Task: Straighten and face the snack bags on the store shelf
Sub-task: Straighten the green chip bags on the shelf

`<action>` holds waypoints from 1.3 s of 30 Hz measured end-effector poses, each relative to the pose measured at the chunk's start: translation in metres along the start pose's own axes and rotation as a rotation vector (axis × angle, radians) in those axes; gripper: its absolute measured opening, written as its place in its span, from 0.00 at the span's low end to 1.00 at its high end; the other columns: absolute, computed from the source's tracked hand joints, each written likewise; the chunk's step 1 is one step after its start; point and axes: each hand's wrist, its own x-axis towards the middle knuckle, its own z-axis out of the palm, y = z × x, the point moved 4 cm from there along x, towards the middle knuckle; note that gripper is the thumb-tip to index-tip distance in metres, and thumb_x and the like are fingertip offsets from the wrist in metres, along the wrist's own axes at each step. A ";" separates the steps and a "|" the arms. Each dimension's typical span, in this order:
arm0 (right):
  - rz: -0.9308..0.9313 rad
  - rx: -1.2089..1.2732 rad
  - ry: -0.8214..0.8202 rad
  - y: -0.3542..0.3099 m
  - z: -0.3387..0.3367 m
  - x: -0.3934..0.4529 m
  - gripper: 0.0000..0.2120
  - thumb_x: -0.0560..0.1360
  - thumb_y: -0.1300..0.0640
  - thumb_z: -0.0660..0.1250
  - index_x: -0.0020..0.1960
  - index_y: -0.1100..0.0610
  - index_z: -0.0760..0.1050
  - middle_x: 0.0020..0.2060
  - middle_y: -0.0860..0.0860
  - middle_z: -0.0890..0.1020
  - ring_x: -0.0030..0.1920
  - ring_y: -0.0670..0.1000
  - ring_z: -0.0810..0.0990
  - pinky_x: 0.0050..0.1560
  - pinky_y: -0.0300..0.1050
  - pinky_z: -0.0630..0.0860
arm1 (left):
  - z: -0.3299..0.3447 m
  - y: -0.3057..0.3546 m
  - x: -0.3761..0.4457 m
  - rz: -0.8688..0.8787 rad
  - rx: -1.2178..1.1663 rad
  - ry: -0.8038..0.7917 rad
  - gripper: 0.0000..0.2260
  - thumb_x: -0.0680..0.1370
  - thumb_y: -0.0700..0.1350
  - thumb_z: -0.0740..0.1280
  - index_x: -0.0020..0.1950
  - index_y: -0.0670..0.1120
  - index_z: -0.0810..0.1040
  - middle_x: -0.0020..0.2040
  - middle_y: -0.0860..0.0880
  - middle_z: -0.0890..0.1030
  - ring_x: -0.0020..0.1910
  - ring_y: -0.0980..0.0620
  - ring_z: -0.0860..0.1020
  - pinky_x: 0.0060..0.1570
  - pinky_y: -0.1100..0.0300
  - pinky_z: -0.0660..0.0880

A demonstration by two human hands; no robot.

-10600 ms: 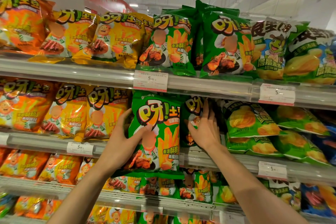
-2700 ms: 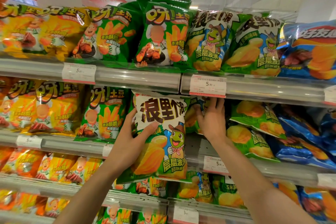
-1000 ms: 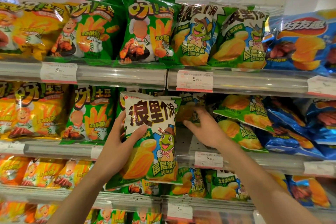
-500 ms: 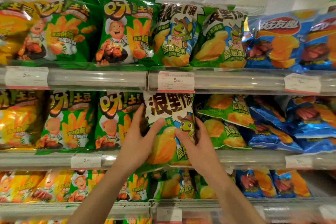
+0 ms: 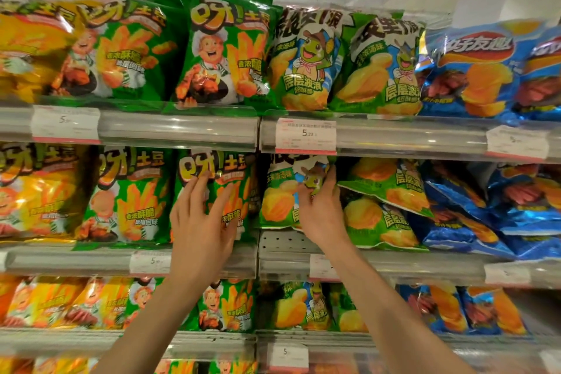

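Observation:
A green corn-chip bag with a frog mascot [image 5: 277,194] stands upright on the middle shelf [image 5: 285,241], just under the price rail. My right hand [image 5: 318,209] holds its right side, thumb on the front and fingers curled round the edge. My left hand [image 5: 200,222] lies with straight, spread fingers on the front of the neighbouring green potato-stick bag [image 5: 218,191]. Right of the frog bag, two more green frog bags [image 5: 385,185] lie tilted on their backs.
Blue chip bags [image 5: 491,209] slump at the right of the middle shelf. Green and yellow potato-stick bags [image 5: 130,194] stand upright to the left. The top shelf [image 5: 182,130] and the lower shelf [image 5: 303,340] hold standing bags. Price tags [image 5: 305,135] hang on the rails.
The frog bag has gone back onto the middle shelf and stands upright. My left hand has let go of it and moved left onto the potato-stick bag. My right hand stays on the frog bag.

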 end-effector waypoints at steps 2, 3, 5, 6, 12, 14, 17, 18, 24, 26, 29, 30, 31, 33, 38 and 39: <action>0.070 0.056 -0.070 0.007 0.013 0.004 0.37 0.82 0.46 0.57 0.81 0.56 0.39 0.79 0.59 0.56 0.76 0.61 0.60 0.74 0.54 0.60 | 0.001 -0.003 0.000 0.017 0.006 -0.006 0.28 0.73 0.46 0.76 0.72 0.48 0.74 0.77 0.39 0.64 0.76 0.36 0.60 0.69 0.36 0.63; 0.093 0.066 -0.083 0.010 0.015 0.006 0.37 0.82 0.46 0.57 0.81 0.56 0.38 0.79 0.59 0.55 0.77 0.61 0.59 0.75 0.53 0.59 | 0.002 -0.003 0.000 0.021 0.004 -0.008 0.28 0.73 0.45 0.76 0.72 0.48 0.74 0.77 0.38 0.64 0.77 0.36 0.59 0.69 0.35 0.63; 0.070 0.025 -0.057 0.012 0.011 0.006 0.39 0.82 0.45 0.58 0.80 0.55 0.37 0.79 0.59 0.55 0.75 0.61 0.62 0.73 0.54 0.62 | 0.002 -0.005 0.000 0.031 0.001 -0.012 0.28 0.73 0.45 0.75 0.73 0.48 0.73 0.77 0.38 0.64 0.77 0.36 0.59 0.69 0.35 0.63; 0.019 -0.013 -0.026 0.010 0.008 0.004 0.40 0.81 0.44 0.59 0.80 0.53 0.36 0.79 0.59 0.55 0.74 0.61 0.64 0.70 0.55 0.65 | 0.002 -0.006 0.001 0.034 0.000 -0.013 0.28 0.73 0.45 0.76 0.73 0.48 0.73 0.77 0.38 0.64 0.77 0.36 0.60 0.69 0.35 0.63; -0.265 -0.279 -0.123 0.010 0.014 -0.004 0.38 0.80 0.40 0.59 0.79 0.43 0.37 0.80 0.55 0.46 0.70 0.62 0.72 0.64 0.59 0.74 | 0.004 -0.008 0.001 0.050 -0.020 -0.014 0.28 0.74 0.46 0.75 0.73 0.48 0.72 0.77 0.39 0.64 0.77 0.37 0.60 0.69 0.36 0.64; -0.307 -0.314 -0.134 0.010 0.017 0.000 0.38 0.81 0.40 0.57 0.80 0.44 0.36 0.80 0.55 0.44 0.75 0.62 0.64 0.68 0.58 0.71 | 0.004 -0.008 0.001 0.053 -0.021 -0.011 0.28 0.74 0.46 0.75 0.74 0.49 0.72 0.77 0.39 0.64 0.77 0.37 0.60 0.70 0.36 0.64; -0.288 -0.328 -0.159 0.011 0.017 0.003 0.38 0.81 0.40 0.57 0.80 0.45 0.36 0.80 0.56 0.43 0.78 0.62 0.55 0.74 0.59 0.64 | 0.003 -0.010 0.002 0.061 -0.023 -0.017 0.28 0.75 0.47 0.75 0.73 0.48 0.72 0.77 0.39 0.64 0.77 0.37 0.61 0.70 0.37 0.64; -0.268 -0.317 -0.164 0.012 0.016 0.003 0.39 0.81 0.40 0.58 0.80 0.45 0.37 0.80 0.55 0.42 0.79 0.62 0.54 0.74 0.60 0.63 | 0.003 -0.011 0.002 0.063 -0.027 -0.023 0.28 0.75 0.48 0.74 0.74 0.48 0.72 0.77 0.39 0.64 0.76 0.37 0.61 0.70 0.37 0.64; -0.227 -0.223 -0.135 0.008 -0.003 -0.026 0.35 0.79 0.42 0.64 0.80 0.48 0.52 0.80 0.51 0.50 0.79 0.53 0.55 0.76 0.49 0.59 | -0.018 -0.014 0.001 0.090 -0.124 0.008 0.22 0.77 0.51 0.65 0.71 0.47 0.74 0.72 0.45 0.71 0.71 0.42 0.68 0.67 0.43 0.66; -0.232 -0.175 -0.116 0.010 -0.013 -0.042 0.30 0.79 0.43 0.65 0.77 0.48 0.60 0.77 0.48 0.60 0.76 0.48 0.62 0.73 0.42 0.61 | -0.027 -0.013 -0.001 0.090 -0.201 0.011 0.20 0.78 0.50 0.64 0.69 0.46 0.76 0.66 0.47 0.76 0.65 0.45 0.72 0.63 0.47 0.70; -0.131 -0.009 -0.146 0.021 -0.029 -0.067 0.25 0.78 0.45 0.66 0.73 0.44 0.65 0.66 0.41 0.72 0.65 0.40 0.72 0.66 0.40 0.71 | -0.031 -0.006 -0.009 0.042 -0.379 -0.074 0.18 0.79 0.50 0.65 0.69 0.47 0.75 0.59 0.51 0.78 0.57 0.53 0.76 0.56 0.57 0.75; -0.080 0.049 -0.158 0.026 -0.034 -0.075 0.23 0.78 0.46 0.66 0.72 0.43 0.65 0.63 0.39 0.75 0.61 0.37 0.74 0.62 0.39 0.75 | -0.031 -0.003 -0.013 0.016 -0.442 -0.104 0.18 0.80 0.51 0.65 0.69 0.49 0.74 0.57 0.54 0.79 0.54 0.56 0.77 0.52 0.59 0.75; -0.043 0.078 -0.156 0.033 -0.040 -0.082 0.22 0.78 0.47 0.66 0.70 0.42 0.66 0.59 0.38 0.77 0.56 0.36 0.76 0.57 0.37 0.77 | -0.029 0.000 -0.018 -0.019 -0.509 -0.131 0.17 0.81 0.50 0.66 0.69 0.51 0.73 0.55 0.56 0.79 0.52 0.59 0.78 0.50 0.63 0.75; 0.008 0.081 -0.141 0.049 -0.051 -0.096 0.20 0.79 0.48 0.66 0.69 0.42 0.67 0.53 0.37 0.81 0.52 0.34 0.78 0.50 0.34 0.76 | -0.023 0.008 -0.028 -0.126 -0.655 -0.184 0.18 0.80 0.49 0.68 0.70 0.53 0.72 0.53 0.60 0.79 0.51 0.59 0.79 0.47 0.70 0.74; 0.109 0.111 -0.074 0.092 -0.090 -0.117 0.18 0.78 0.48 0.67 0.67 0.45 0.71 0.46 0.41 0.85 0.50 0.42 0.82 0.54 0.43 0.78 | 0.000 0.040 -0.049 -0.313 -0.850 -0.265 0.17 0.79 0.48 0.68 0.67 0.59 0.72 0.50 0.64 0.81 0.50 0.63 0.80 0.45 0.74 0.74; 0.118 0.128 -0.056 0.097 -0.099 -0.117 0.19 0.76 0.47 0.66 0.66 0.45 0.72 0.46 0.42 0.86 0.50 0.44 0.83 0.55 0.46 0.79 | 0.004 0.049 -0.052 -0.336 -0.876 -0.277 0.17 0.79 0.48 0.68 0.66 0.59 0.72 0.50 0.63 0.82 0.50 0.63 0.81 0.45 0.75 0.74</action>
